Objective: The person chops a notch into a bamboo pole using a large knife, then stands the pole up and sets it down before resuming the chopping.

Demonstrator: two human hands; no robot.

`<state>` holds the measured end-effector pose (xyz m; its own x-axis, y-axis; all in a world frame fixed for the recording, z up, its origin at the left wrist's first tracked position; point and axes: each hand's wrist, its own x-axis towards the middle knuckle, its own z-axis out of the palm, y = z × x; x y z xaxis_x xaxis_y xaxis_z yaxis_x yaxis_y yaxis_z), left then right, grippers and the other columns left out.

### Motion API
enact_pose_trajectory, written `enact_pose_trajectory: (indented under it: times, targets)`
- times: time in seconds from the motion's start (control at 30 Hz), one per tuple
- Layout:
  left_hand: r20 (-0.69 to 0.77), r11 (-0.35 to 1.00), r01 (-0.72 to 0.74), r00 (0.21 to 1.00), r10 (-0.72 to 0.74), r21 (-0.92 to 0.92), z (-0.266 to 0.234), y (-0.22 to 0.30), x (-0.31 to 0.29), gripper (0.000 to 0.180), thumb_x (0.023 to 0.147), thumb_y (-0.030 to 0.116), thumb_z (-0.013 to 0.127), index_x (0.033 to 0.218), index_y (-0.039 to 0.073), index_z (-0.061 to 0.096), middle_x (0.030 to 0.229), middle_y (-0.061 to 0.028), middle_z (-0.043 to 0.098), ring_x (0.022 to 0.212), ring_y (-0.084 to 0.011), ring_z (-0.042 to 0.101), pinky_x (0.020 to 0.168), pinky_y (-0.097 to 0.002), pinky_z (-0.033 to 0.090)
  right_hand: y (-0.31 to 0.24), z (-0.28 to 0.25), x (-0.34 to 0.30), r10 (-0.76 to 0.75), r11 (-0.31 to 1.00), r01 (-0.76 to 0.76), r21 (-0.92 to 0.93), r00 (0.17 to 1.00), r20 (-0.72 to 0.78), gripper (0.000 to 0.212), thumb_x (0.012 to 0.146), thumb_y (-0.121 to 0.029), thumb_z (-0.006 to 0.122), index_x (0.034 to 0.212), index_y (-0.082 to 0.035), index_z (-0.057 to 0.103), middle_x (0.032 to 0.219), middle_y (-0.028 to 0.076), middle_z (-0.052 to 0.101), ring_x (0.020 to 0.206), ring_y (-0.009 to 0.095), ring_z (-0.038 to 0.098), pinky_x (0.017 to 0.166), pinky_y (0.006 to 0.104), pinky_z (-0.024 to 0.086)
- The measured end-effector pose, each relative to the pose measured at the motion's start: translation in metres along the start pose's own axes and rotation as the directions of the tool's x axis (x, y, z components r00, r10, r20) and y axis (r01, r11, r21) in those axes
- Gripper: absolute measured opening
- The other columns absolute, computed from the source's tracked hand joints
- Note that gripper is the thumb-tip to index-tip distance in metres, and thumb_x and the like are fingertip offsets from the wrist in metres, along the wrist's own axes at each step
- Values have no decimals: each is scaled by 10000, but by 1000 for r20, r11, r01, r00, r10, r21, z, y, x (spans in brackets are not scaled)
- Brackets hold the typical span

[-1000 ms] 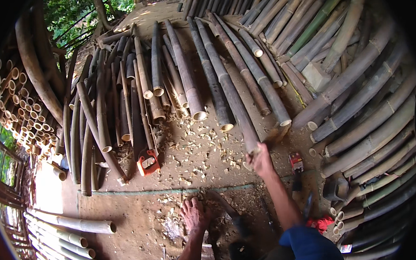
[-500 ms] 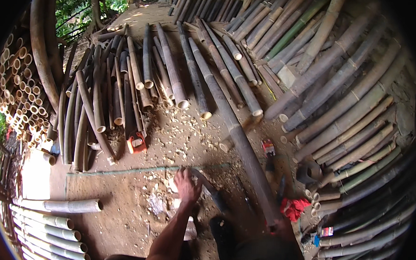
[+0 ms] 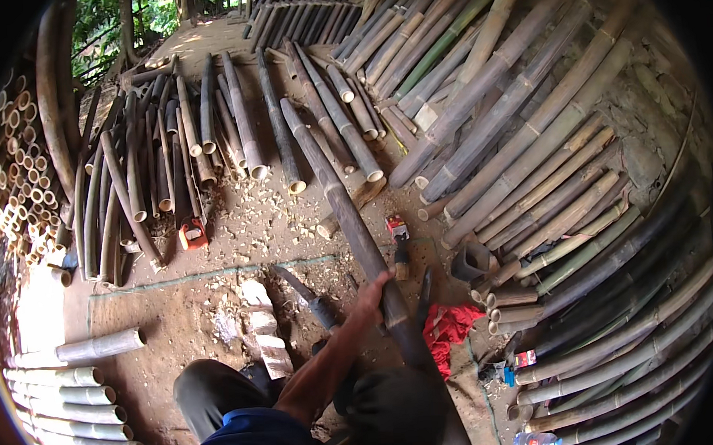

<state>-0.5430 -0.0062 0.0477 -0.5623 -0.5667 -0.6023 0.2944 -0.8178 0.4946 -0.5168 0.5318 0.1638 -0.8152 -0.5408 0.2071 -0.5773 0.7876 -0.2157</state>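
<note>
A long dark bamboo pole (image 3: 343,203) slants from the far middle of the ground toward me and passes beside my right leg. My left hand (image 3: 368,298) is closed round it, partway along its near half. My right hand is out of the picture, and the pole's near end runs off the lower edge. Left of my forearm a machete (image 3: 297,285) with a dark handle lies on the ground. Beside it is a pale, notched wooden block (image 3: 265,328). To the right of the pole are a dark blade (image 3: 426,291) and a crumpled red cloth (image 3: 451,330).
Dark bamboo poles (image 3: 243,132) lie in a row ahead, with an orange saw handle (image 3: 193,234) among them. More bamboo (image 3: 520,109) is stacked at right. Pale poles (image 3: 75,396) lie at left. A small red box (image 3: 397,227) and a plastic bottle (image 3: 537,441) are at right.
My left hand has left the ground by the block and machete and now grips the pole. The pole has slid toward me; my right hand, earlier at its near end, has gone from view.
</note>
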Motion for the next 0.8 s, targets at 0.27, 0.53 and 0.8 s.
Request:
enact_pose_trajectory:
  times: [0.27, 0.53, 0.8]
  targets:
    - [117, 995, 89, 989, -95, 54, 22, -50, -102, 604, 764, 371, 916, 1145, -22, 659, 879, -100, 686, 771, -268, 699, 699, -444, 586, 42, 52, -34, 330, 942, -327, -73, 869, 368, 989, 717, -461, 927, 1537, -186, 447, 1430, 170, 575, 1311, 398, 556, 1102, 550, 444]
    - [327, 835, -504, 845, 423, 221, 78, 73, -148, 527, 765, 269, 906, 1141, -14, 668, 972, -138, 708, 877, -284, 726, 828, -477, 612, -112, 118, 128, -293, 801, 44, 597, 899, 326, 938, 743, -387, 921, 1504, -115, 444, 1372, 162, 588, 1243, 368, 589, 1059, 519, 475]
    - [493, 558, -806, 574, 654, 198, 156, 221, -274, 467, 725, 160, 911, 1087, -33, 687, 899, -134, 726, 761, -243, 727, 695, -417, 649, -242, 152, 179, -595, 403, 80, 912, 780, 195, 888, 769, -314, 915, 1470, -45, 441, 1314, 154, 601, 1175, 339, 622, 1017, 488, 506]
